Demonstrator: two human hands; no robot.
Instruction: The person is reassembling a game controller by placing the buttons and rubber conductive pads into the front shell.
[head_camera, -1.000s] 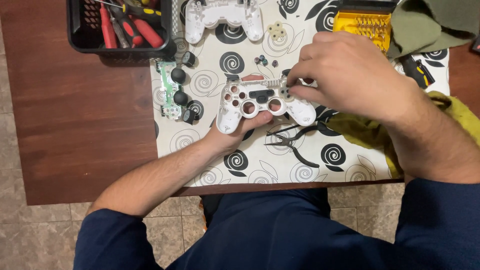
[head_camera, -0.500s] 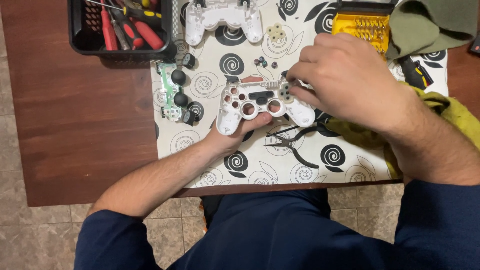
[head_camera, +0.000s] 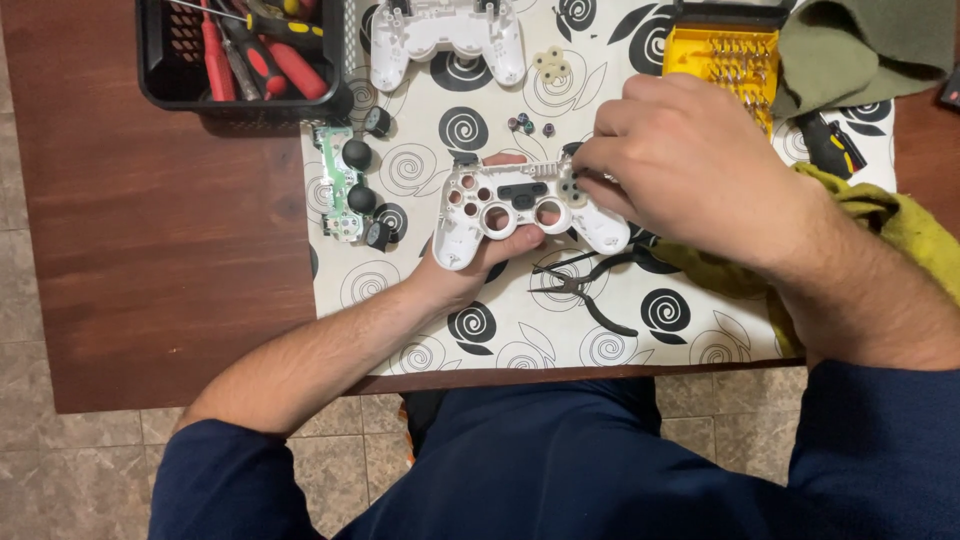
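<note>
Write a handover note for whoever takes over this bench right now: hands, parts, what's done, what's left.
Left hand: grip under the white plastic gamepad front shell, holding it over the spiral-patterned white mat.
Right hand: fingertips at the shell's right button area; whether they pinch a part cannot be seen.
Parts: white rear shell at the mat's top; green circuit board with black thumbsticks to the left; small loose buttons above the shell; black pliers below it; yellow bit case and black tool basket at the top.
Done: gamepad opened, board out.
Left: shell holes still empty; halves still apart.
</note>
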